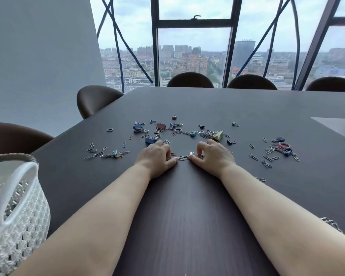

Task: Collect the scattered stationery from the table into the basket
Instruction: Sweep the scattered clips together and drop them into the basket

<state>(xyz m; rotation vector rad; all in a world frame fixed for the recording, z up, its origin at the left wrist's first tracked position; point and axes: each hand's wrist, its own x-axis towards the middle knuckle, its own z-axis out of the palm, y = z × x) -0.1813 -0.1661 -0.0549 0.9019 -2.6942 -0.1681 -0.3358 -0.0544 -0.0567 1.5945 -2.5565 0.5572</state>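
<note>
Early stage, by judgement: nearly all stationery scattered across counter (247,104), nothing seen going in yet.
One white basket (28,196) near left; contents hidden.
Left grip (157,158): fingers curled down on counter, thumb out; cannot tell whether it holds anything.
Right grip (211,154): pinching paper clips (195,156) in small heap between the hands.
Count: binder clips (150,140) about fourteen, mixed colours; rings (178,130) three; paper clips dozens, too many for exact count, clustered left, centre, right.
</note>
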